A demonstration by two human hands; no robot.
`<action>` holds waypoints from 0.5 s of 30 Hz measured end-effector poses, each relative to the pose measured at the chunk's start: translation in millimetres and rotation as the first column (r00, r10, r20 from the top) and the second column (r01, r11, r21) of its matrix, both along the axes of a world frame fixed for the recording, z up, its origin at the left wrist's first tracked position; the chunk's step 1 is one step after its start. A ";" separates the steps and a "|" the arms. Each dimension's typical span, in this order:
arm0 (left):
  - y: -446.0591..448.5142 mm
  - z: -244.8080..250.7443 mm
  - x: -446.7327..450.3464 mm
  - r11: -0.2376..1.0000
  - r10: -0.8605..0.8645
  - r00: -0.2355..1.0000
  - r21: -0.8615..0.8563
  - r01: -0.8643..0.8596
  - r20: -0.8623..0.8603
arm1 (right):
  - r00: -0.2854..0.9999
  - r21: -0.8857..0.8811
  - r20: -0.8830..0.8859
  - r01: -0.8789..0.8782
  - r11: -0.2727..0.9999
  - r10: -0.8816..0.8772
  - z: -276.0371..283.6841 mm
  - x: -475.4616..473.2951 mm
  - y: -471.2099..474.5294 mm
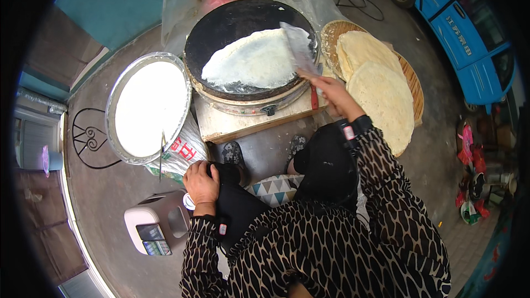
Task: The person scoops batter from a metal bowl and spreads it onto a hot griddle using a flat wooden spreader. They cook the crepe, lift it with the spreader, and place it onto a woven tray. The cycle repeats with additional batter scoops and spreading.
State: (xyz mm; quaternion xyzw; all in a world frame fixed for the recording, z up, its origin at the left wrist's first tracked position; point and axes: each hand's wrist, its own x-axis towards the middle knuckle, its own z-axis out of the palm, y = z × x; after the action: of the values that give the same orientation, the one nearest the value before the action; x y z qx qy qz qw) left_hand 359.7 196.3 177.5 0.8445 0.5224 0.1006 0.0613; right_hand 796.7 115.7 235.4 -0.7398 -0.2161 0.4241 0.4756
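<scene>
My right hand [336,95] grips the handle of a flat, wide-bladed spreader [299,47], whose blade is blurred. The blade lies across the right part of a pale batter sheet [252,60] on a round black griddle [232,20]. The batter covers the griddle's near part, with ragged edges. Close beneath my right hand shows the red handle [314,97] of another tool; I cannot tell whether my fingers touch it. My left hand [201,183] rests on my left knee, holding nothing. Left of the griddle stands a large basin of white batter [151,103], with a thin ladle handle [161,157] over its near rim.
Finished flatbreads [379,99] lie stacked on a round woven tray [416,87] at right. A wooden board [232,126] supports the griddle; plastic sheeting [182,12] hangs behind. A pink-and-brown box-shaped appliance [159,221] stands at left. A blue vehicle [463,33] is parked at far right.
</scene>
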 end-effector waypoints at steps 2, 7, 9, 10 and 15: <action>-0.7 0.7 -0.4 1.000 -0.003 1.000 -0.002 0.003 0.013 | 0.991 0.044 -0.006 -0.134 0.990 0.135 -2.2 -34.8 26.7; -0.7 0.9 1.3 1.000 -0.014 1.000 0.010 0.014 0.023 | 0.833 0.020 0.284 -0.501 0.865 0.476 -8.2 -121.2 93.2; -1.2 1.2 1.5 1.000 -0.011 1.000 0.020 0.011 0.028 | 0.522 -0.119 0.695 -0.594 0.796 0.494 -4.4 -123.4 103.3; -1.6 1.4 1.3 1.000 -0.009 0.999 0.022 0.008 0.036 | 0.309 -0.383 0.758 -0.504 0.775 0.575 -1.2 -116.6 106.4; -2.8 -0.1 -0.1 1.000 -0.003 0.998 0.005 0.003 0.056 | 0.531 -0.479 0.714 -0.105 0.872 0.456 11.0 -39.6 74.3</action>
State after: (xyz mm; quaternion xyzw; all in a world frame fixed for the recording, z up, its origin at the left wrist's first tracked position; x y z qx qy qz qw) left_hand 359.6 193.5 177.5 0.8423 0.5191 0.1254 0.0737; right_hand 757.1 190.0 246.4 -0.8807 -0.4409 0.1446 0.0950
